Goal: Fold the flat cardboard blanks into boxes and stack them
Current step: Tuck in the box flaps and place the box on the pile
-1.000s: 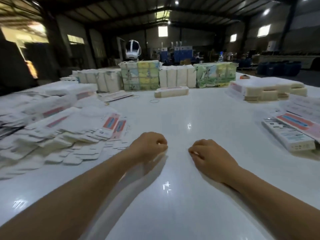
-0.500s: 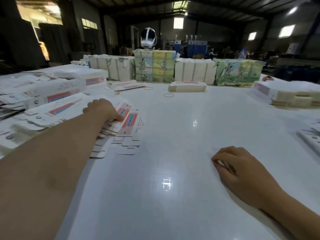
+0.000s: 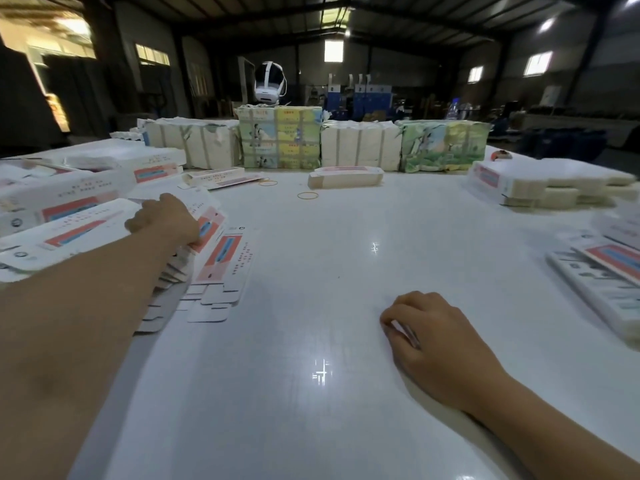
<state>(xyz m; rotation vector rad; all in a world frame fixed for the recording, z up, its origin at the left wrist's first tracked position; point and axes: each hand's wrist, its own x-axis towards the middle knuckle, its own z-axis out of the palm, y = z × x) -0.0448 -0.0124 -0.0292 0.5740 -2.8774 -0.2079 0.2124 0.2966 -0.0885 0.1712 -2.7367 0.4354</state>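
Observation:
A fanned pile of flat white cardboard blanks (image 3: pixel 221 261) with red and blue print lies at the left of the white table (image 3: pixel 311 341). My left hand (image 3: pixel 166 220) reaches over this pile and grips the top blank (image 3: pixel 202 202), whose far end lifts off the pile. My right hand (image 3: pixel 440 344) rests on the table at the lower right, fingers loosely curled, holding nothing. Folded boxes (image 3: pixel 602 282) lie stacked at the right edge.
Bundles of wrapped blanks (image 3: pixel 280 140) line the far edge. One folded box (image 3: pixel 346 176) lies near them, with two rubber bands (image 3: pixel 307 195) beside it. More blank stacks sit at far right (image 3: pixel 540 185) and far left (image 3: pixel 69 188).
My left hand has left the table centre, reached left to the pile and taken the top blank. My right hand has stayed resting on the table. The head view turned left.

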